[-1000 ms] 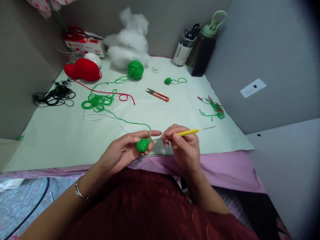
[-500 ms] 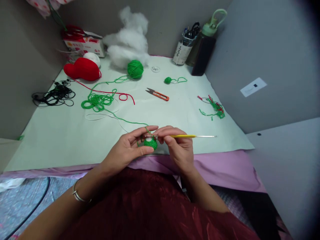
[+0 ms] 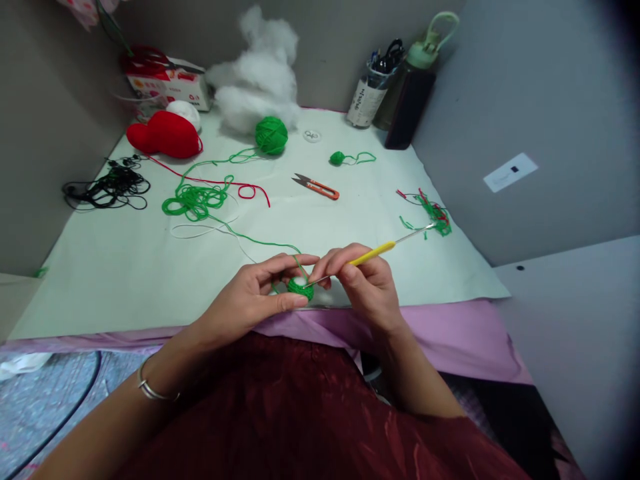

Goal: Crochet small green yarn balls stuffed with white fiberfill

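Note:
A small green crocheted piece (image 3: 301,289) with white stuffing in its opening is pinched between the thumb and fingers of my left hand (image 3: 255,293), near the table's front edge. Green yarn runs over the left index finger to a loose tangle (image 3: 195,202) and on to a green ball (image 3: 271,136). My right hand (image 3: 367,283) grips a yellow-handled crochet hook (image 3: 373,254); its metal tip meets the piece's upper rim, and the other end points up to the right.
Orange snips (image 3: 316,187) lie mid-table. Behind are white stuffing (image 3: 260,80), red yarn (image 3: 165,135), a pen jar (image 3: 367,100) and a bottle. Black cord (image 3: 115,185) is at left, yarn scraps (image 3: 437,215) at right, beside grey partitions.
The hook has tilted from nearly level to slanting, its far end higher and its tip lower at the piece's opening. My right hand has shifted slightly right; the left still holds the piece.

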### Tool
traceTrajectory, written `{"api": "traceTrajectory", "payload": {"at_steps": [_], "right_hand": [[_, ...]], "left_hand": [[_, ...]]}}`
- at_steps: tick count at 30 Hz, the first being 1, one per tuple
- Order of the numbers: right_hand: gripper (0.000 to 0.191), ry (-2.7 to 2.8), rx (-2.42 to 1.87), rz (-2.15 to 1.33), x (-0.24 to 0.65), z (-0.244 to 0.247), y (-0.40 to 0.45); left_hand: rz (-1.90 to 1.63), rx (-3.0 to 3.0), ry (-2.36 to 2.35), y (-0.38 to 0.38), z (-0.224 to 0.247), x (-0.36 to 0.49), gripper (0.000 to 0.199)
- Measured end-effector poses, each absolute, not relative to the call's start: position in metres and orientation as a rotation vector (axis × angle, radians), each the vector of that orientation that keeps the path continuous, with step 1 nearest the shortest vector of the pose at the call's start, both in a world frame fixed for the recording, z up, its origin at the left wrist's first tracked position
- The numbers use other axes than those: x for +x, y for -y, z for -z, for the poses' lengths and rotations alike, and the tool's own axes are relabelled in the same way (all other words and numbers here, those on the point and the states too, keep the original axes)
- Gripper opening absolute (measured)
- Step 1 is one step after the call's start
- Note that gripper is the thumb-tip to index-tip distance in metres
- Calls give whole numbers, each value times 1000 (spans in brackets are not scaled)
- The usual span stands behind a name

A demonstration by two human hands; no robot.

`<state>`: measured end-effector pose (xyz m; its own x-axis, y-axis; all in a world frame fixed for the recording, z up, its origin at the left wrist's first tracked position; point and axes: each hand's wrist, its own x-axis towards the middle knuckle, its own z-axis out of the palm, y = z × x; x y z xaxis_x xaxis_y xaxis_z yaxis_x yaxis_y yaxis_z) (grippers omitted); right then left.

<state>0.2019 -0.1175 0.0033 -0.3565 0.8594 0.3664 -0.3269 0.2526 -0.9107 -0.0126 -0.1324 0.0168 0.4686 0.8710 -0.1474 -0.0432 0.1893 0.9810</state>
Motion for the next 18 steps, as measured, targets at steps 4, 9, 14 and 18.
{"api": "traceTrajectory", "payload": {"at_steps": [4,9,14,18], "right_hand": [[17,1505,-577,-1321,204,-8,117],[18,1550,-614,-1287,204,-11,120],[17,1622,-656,-1207,202,-14,123],[17,1558,-638,-1300,201,-14,121]], "left_hand": [[-777,1245,-901,131,-16,-13,51],[-780,1292,-946,130,-16,-13,54],[-787,1365,-1004,130,-19,-14,54],[-796,1359,-993,130,-19,-13,52]]}}
